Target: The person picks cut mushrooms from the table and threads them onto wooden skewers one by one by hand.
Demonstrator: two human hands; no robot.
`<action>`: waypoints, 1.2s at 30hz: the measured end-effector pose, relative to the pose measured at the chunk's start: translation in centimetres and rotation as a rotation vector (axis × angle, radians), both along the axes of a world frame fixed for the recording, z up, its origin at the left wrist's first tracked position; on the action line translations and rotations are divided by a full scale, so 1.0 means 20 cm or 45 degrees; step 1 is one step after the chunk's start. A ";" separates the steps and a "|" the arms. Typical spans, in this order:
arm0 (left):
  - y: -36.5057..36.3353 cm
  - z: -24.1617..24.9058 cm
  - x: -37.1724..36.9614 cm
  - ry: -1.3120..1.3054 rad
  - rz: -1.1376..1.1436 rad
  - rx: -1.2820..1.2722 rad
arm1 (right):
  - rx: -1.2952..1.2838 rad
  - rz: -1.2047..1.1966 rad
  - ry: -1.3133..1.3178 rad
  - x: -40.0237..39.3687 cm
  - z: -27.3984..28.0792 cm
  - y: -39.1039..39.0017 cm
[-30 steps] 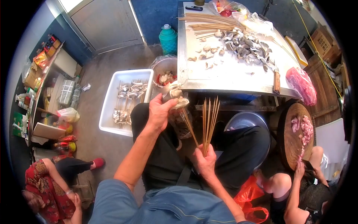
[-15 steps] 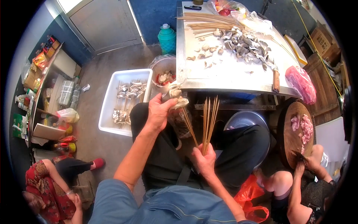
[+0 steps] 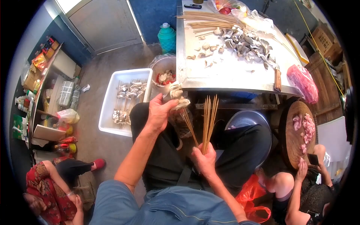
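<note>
My left hand (image 3: 159,114) is closed around oyster mushroom pieces (image 3: 174,91), which sit at the upper end of a few thin skewers slanting down to my other hand. Wrapped round a bundle of bamboo skewers (image 3: 209,122), my right hand (image 3: 204,159) is above my lap; most of their tips point up and fan out, bare. To the left, a white tray (image 3: 105,100) on the floor holds several skewers threaded with mushrooms. A plastic-lined bucket (image 3: 158,64) with mushroom bits stands just beyond my left hand.
Ahead, a white-topped table (image 3: 228,79) carries a mushroom pile (image 3: 245,45), loose skewers (image 3: 212,18), a wooden-handled knife (image 3: 278,78) and bagged meat (image 3: 302,84). At right, a co-worker's hands and a blade are beside a chopping block (image 3: 289,138) with diced meat. Another person sits lower left.
My own hands have barely moved, with the mushrooms and skewers still in them. At right, the co-worker's hands have shifted and the dark blade is turned upright at the block's edge.
</note>
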State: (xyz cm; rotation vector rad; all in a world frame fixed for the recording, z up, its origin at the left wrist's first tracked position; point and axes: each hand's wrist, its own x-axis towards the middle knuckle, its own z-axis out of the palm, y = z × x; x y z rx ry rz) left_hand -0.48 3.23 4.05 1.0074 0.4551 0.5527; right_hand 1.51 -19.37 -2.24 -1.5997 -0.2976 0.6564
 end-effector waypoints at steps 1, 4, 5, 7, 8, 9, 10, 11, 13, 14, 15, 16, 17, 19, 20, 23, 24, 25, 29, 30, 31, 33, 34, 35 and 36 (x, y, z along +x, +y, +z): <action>0.00 0.00 0.00 0.001 0.000 0.000 | -0.001 -0.016 -0.002 0.00 0.00 0.00; 0.00 0.01 0.00 -0.001 -0.002 0.001 | 0.035 -0.022 0.022 0.00 -0.03 -0.01; 0.00 0.00 0.00 -0.003 -0.002 0.002 | 0.035 -0.023 0.023 0.00 -0.04 -0.02; 0.00 0.00 0.00 -0.005 -0.003 0.002 | 0.058 -0.042 -0.008 0.00 -0.07 -0.03; 0.00 0.00 0.00 -0.006 -0.010 0.003 | 0.057 -0.043 -0.007 0.00 -0.06 -0.03; 0.00 0.00 0.00 -0.006 -0.017 0.005 | 0.099 -0.049 0.087 0.00 -0.05 -0.02; 0.00 0.01 0.00 -0.006 -0.018 0.005 | 0.140 -0.055 0.181 0.00 -0.04 -0.02; -0.01 0.02 0.00 -0.008 -0.005 -0.014 | 0.158 -0.074 0.194 0.00 -0.03 -0.02; -0.01 0.02 0.00 -0.010 0.008 -0.032 | 0.195 -0.105 0.257 0.00 -0.02 -0.01; -0.01 0.02 0.00 -0.023 0.006 -0.033 | 0.194 -0.105 0.258 0.00 -0.01 -0.01; -0.01 0.01 0.00 -0.037 0.004 -0.034 | 0.178 -0.091 0.276 0.00 0.00 -0.01; -0.01 0.00 0.00 -0.036 0.003 -0.034 | 0.162 -0.078 0.294 0.00 0.00 -0.01; -0.01 -0.01 0.00 -0.031 -0.002 -0.013 | 0.163 -0.080 0.296 0.00 0.00 -0.01; -0.01 -0.03 0.00 -0.025 -0.010 0.007 | 0.170 -0.061 0.265 0.00 -0.02 -0.01; -0.02 -0.04 0.01 -0.021 -0.007 0.014 | 0.170 -0.064 0.266 0.00 -0.03 -0.01; -0.03 -0.05 0.00 0.009 -0.044 0.004 | 0.191 -0.075 0.245 0.00 -0.04 -0.01; -0.04 -0.05 0.00 0.035 -0.080 -0.013 | 0.203 -0.078 0.267 0.00 -0.04 -0.02; -0.05 -0.05 0.00 0.037 -0.082 -0.016 | 0.213 -0.082 0.289 0.00 -0.04 -0.02; -0.11 -0.07 0.00 0.023 -0.131 -0.066 | 0.185 -0.057 0.214 -0.01 -0.06 -0.03; -0.12 -0.09 0.01 0.038 -0.149 -0.077 | 0.169 -0.075 0.255 -0.01 -0.05 -0.01; -0.11 -0.08 0.01 0.033 -0.158 -0.054 | 0.159 -0.097 0.293 -0.01 -0.04 0.00; -0.11 -0.07 0.02 0.026 -0.155 -0.036 | 0.184 -0.103 0.306 0.01 -0.02 0.00; -0.11 -0.07 0.02 0.020 -0.144 -0.025 | 0.199 -0.102 0.321 0.01 -0.02 0.00; -0.11 -0.06 0.02 0.018 -0.146 -0.024 | 0.201 -0.103 0.320 0.01 -0.02 0.00; -0.11 -0.05 0.02 0.010 -0.155 -0.016 | 0.193 -0.108 0.274 0.02 -0.03 0.00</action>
